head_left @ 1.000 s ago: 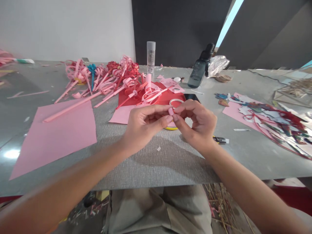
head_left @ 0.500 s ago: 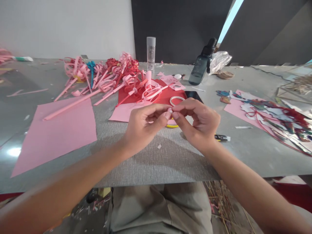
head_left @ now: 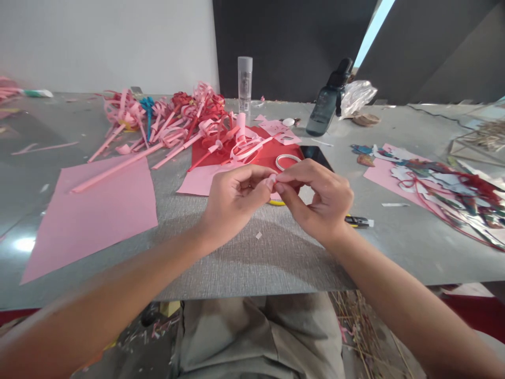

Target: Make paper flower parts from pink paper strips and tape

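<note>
Over the middle of the table, my left hand (head_left: pixel 236 202) and my right hand (head_left: pixel 317 197) meet at the fingertips. Thumb and forefinger of each are pinched together around a small pale pink piece (head_left: pixel 273 179), mostly covered by the fingers; its kind is too small to tell. Behind the hands lie a roll of white tape (head_left: pixel 287 158), a red paper sheet (head_left: pixel 272 153) and a pink paper sheet (head_left: pixel 193 181). Something yellow (head_left: pixel 276 202) shows partly beneath the fingers. A black and yellow utility knife (head_left: pixel 358 221) lies beside my right wrist.
Pink and red paper-strip flowers (head_left: pixel 177 116) are heaped at the back left, near a pink sheet (head_left: pixel 94 226). A clear bottle (head_left: pixel 245 87), a dark dropper bottle (head_left: pixel 328 102) and a phone (head_left: pixel 316 156) stand or lie behind. Cut-outs and red cord (head_left: pixel 418 187) cover the right side.
Both hands stay together in a pinch, with the fingertips shifted slightly left and the right hand turned a little. The pale bit between them shows less than before.
</note>
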{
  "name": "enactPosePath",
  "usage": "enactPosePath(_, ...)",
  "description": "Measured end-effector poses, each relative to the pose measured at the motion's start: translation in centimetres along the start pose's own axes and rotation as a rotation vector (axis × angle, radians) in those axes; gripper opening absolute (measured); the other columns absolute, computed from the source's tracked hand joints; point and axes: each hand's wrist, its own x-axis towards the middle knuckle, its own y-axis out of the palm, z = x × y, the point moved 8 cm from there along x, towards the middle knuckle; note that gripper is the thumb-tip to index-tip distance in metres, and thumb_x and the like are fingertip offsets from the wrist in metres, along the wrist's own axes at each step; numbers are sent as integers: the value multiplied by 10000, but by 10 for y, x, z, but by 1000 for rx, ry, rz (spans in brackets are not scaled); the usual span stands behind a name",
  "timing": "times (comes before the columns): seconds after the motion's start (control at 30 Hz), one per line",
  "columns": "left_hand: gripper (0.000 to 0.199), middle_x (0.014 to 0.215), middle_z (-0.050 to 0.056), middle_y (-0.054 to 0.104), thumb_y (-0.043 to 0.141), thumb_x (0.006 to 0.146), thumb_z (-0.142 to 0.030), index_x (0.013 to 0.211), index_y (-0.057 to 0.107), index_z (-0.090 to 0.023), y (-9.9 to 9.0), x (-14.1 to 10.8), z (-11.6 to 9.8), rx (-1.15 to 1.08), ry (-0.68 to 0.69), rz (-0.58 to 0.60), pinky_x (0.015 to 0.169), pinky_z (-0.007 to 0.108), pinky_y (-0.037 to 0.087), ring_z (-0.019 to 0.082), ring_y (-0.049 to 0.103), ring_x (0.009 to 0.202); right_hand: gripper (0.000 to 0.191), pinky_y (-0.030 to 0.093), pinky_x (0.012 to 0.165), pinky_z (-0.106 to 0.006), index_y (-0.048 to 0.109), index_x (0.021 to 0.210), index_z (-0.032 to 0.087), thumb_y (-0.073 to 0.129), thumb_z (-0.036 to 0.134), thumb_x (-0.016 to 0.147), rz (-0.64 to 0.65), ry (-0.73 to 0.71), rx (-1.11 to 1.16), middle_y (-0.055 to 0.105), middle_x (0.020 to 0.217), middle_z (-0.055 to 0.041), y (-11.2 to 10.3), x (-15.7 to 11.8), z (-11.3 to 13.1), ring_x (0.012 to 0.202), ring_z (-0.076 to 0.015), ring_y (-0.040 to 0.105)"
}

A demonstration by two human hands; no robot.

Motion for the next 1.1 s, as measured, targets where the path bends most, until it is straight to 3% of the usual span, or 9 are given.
enactPosePath(0.17,114,820,21,751,669,952,-215,954,769,-161,1,-1,0,-8,7,11,610,197,557,101,667,674,196,527,606,-285,734,995,224,650,76,898,14,-64,-2,745,840,-20,1,0,4,708,-143,672)
enactPosePath(0.47,159,885,35,770,695,962,-322,1001,773,-189,0,-2,0,3,36,0,655,226,583,126,694,723,236,538,608,-287,743,1028,248,640,78,901,22,-97,-46,752,863,-25,1,0,3,700,-141,669)
enactPosePath(1.1,192,830,35,746,668,978,-334,990,770,-172,-1,-3,7,19,1,-17,609,210,573,116,674,665,238,546,614,-269,722,1050,255,612,88,920,82,-60,-44,734,883,-18,4,-3,-4,727,-128,670)
